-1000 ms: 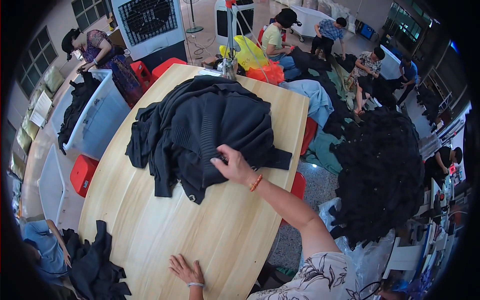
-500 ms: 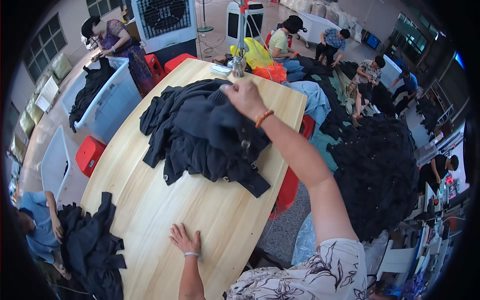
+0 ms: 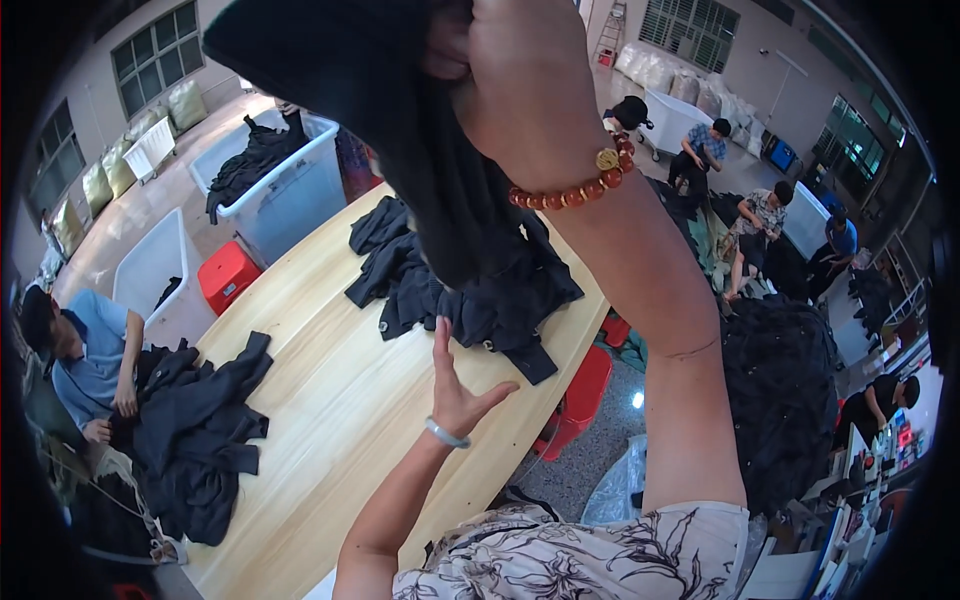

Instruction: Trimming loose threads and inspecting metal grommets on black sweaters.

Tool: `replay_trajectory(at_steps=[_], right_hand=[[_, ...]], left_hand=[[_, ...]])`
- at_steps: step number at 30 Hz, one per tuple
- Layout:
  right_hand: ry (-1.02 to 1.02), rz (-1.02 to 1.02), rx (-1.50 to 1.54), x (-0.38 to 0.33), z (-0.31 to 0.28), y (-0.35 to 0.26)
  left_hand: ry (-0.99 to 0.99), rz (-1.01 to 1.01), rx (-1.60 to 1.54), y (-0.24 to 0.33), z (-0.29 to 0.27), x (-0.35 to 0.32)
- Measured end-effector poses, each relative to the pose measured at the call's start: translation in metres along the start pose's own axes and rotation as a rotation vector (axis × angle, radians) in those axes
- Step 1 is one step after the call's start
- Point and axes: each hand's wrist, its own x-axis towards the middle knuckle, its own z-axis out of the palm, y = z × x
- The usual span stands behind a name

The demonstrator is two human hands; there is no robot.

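Observation:
High in front of me, my right hand [image 3: 525, 85] grips a black garment [image 3: 345, 70], its fingers closed round the cloth. The garment hangs down over the far half of the wooden table [image 3: 340, 410], its lower part in front of a pile of dark garments [image 3: 480, 310] and hiding some of it. My left hand [image 3: 460, 395] is raised off the tabletop, nearest to the front of that pile. Its thumb and fingers are spread, and nothing is in it.
At the left table edge a co-worker in a blue shirt [image 3: 95, 340] handles more dark garments [image 3: 200, 430]. Beyond stand a blue bin [image 3: 285, 190] with clothes, a white bin [image 3: 150, 265] and a red stool [image 3: 228, 275]. A large dark heap [image 3: 780, 400] and other people are on the right.
My right hand has lifted the black garment from the pile, up and toward me. The left hand has risen from the tabletop toward the pile, thumb and fingers spread.

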Motion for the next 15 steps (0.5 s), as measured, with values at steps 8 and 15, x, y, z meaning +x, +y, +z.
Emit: replay_trajectory(at_steps=[8, 15], right_hand=[[-0.337, -0.122, 0.256, -0.022, 0.071, -0.066], [-0.144, -0.180, -0.003, -0.034, 0.118, -0.089]], left_hand=[[0.367, -0.073, 0.005, 0.045, -0.039, 0.070], [-0.099, 0.051, -0.059, 0.055, -0.020, 0.097]])
